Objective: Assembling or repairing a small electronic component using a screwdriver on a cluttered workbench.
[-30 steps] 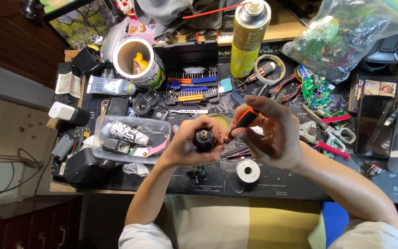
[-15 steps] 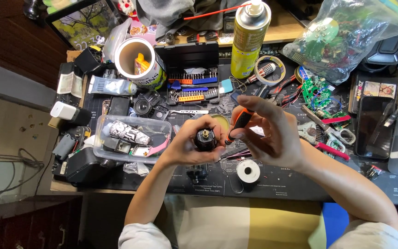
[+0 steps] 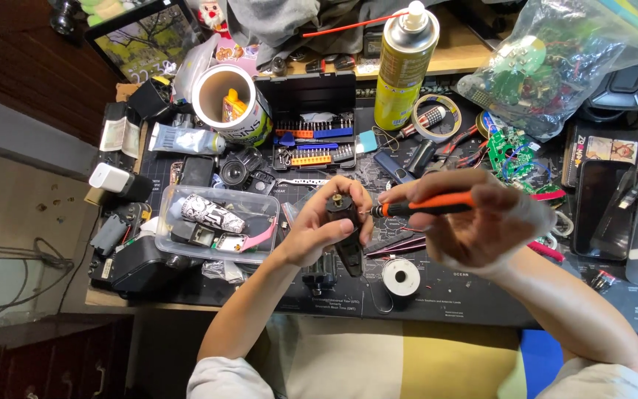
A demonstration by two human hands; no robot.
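Cluttered with tools and parts, the dark work mat [image 3: 481,314] filled the desk. At nine o'clock lay a clear plastic tray [image 3: 215,255] of oddments. At the centre the left hand [image 3: 323,233] was curled tight around a small black motor-like part [image 3: 342,214], held above the mat. At three o'clock the right hand [image 3: 481,222] pinched an orange-handled screwdriver [image 3: 422,207], tip touching the part's side. By my judgement the work was midway: part undone, nothing reassembled.
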